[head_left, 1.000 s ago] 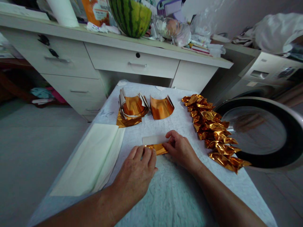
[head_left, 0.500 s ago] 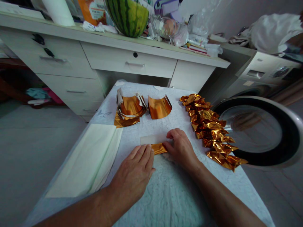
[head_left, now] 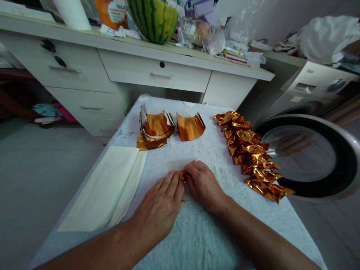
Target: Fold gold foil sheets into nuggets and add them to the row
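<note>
My left hand (head_left: pixel 159 206) lies flat with its fingers stretched out, pressing on a small piece of gold foil paper (head_left: pixel 183 177). Most of that foil is covered by my hands. Pinched together at its right end are the thumb and fingers of my right hand (head_left: pixel 204 185). A pale strip (head_left: pixel 177 165) shows just beyond the fingertips. Farther back stand a curled stack of gold foil sheets (head_left: pixel 156 125) and, beside it, a single curved gold sheet (head_left: pixel 190 128). Folded gold foil pieces (head_left: pixel 249 150) overlap in a row to the right.
Pale paper sheets (head_left: pixel 95 191) lie along the left side of the cloth-covered table (head_left: pixel 202 240). Behind it is a white drawer unit (head_left: pixel 157 73) with a cut watermelon (head_left: pixel 154 20) on top. An open washing machine door (head_left: pixel 343 161) borders the table's right side.
My right hand has moved left and slightly down, toward my left fingertips, and the foil's right end is now bunched in its pinch. My left hand stays nearly in place.
</note>
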### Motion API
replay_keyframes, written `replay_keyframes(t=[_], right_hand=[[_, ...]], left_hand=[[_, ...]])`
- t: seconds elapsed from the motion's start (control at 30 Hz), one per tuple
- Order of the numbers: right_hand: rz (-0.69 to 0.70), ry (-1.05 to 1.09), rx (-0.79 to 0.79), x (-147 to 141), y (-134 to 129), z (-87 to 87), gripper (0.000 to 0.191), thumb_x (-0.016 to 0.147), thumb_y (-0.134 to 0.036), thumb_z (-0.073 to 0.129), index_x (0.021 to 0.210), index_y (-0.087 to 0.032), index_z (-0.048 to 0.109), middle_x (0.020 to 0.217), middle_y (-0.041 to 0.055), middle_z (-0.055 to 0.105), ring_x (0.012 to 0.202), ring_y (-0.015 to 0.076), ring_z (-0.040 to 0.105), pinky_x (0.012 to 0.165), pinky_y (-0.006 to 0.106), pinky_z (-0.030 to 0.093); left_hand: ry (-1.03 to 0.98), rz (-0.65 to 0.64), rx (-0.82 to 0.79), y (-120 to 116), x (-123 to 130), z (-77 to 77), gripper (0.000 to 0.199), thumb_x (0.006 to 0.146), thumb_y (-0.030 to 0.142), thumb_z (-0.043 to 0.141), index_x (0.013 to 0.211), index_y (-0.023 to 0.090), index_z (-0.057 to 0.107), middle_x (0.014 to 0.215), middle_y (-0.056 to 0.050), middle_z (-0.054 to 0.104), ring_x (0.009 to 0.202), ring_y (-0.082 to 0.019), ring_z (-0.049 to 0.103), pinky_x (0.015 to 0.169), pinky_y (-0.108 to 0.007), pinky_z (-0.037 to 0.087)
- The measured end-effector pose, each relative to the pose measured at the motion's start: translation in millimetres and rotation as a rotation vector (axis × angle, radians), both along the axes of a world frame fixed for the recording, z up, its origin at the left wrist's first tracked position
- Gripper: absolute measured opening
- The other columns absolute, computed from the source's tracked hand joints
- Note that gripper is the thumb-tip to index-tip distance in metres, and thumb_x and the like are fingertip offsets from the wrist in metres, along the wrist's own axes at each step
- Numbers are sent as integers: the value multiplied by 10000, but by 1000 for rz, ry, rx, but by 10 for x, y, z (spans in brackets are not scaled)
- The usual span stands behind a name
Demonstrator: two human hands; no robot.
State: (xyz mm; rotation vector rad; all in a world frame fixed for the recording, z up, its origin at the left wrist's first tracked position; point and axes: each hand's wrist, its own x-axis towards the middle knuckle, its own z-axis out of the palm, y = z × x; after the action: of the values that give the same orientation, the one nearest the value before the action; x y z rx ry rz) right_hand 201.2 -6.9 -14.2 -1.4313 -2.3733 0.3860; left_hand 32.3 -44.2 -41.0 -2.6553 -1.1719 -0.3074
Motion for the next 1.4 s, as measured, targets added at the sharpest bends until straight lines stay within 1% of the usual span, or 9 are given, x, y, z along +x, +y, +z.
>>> replay_keyframes(t=[0.13,0.23,0.47,0.6,0.77,0.87,1.03,1.13,1.4], right_hand=[[-54,-7,-4,-33,-11,-6,186,845,-31,494,902,-151,625,869,65,625,828,188,534,798,302,430],[-68,-26,-5,-50,-10,-15,169,845,-45,501,894,-154,620,867,63,624,819,190,530,796,309,428],[-63,-51,-1,-83,-2,-19,36,863,-179,579,893,-164,588,888,60,610,848,200,521,801,329,412],[-69,-122,4,-125,-23,5,159,867,-312,606,927,-169,569,916,71,601,855,221,506,783,359,400],[-100,-151,22,-165,-55,15,300,861,-434,593,986,-167,536,953,82,591,889,254,495,781,401,393],[-91,-129,15,-161,-64,19,291,866,-371,588,1071,-176,521,987,81,587,912,258,495,798,407,393],[-54,-75,16,-116,-66,-1,383,868,-249,565,1234,-194,465,1057,89,567,963,256,487,849,414,391],[-47,-52,0,-75,-63,-19,425,865,-209,560,1274,-204,444,1073,93,554,973,252,485,852,410,394],[-65,-16,-66,96,-36,46,539,842,-211,611,1340,-216,405,1101,96,549,997,250,491,873,414,393]], left_hand=[[13,-17,-6,-9,-28,23,361,931,247,437,1172,49,619,1316,-238,594,1227,-317,575,981,-439,512],[17,5,5,-45,-74,32,389,948,272,424,1209,50,608,1328,-229,589,1241,-317,563,986,-445,503],[29,19,47,-154,-254,-12,409,964,278,392,1209,47,623,1284,-217,626,1195,-314,596,965,-446,500],[56,-11,17,-144,-288,-18,409,959,278,406,1224,43,611,1298,-218,615,1216,-325,576,983,-464,488],[-13,-32,-56,-74,-286,44,366,937,326,480,1157,80,639,1346,-218,577,1267,-318,533,1030,-458,464],[-12,-50,-82,-49,-298,74,366,908,360,542,1143,98,642,1357,-218,567,1277,-325,523,1038,-461,461],[21,-69,-99,-41,-309,119,467,874,341,596,1273,102,568,1385,-216,543,1298,-342,499,1033,-469,466],[38,-82,-99,-33,-310,127,491,855,326,615,1284,92,561,1372,-232,549,1278,-356,517,999,-472,492],[29,-69,-80,-51,-336,54,399,913,288,506,1264,105,555,1400,-225,522,1306,-340,491,1020,-494,468]])
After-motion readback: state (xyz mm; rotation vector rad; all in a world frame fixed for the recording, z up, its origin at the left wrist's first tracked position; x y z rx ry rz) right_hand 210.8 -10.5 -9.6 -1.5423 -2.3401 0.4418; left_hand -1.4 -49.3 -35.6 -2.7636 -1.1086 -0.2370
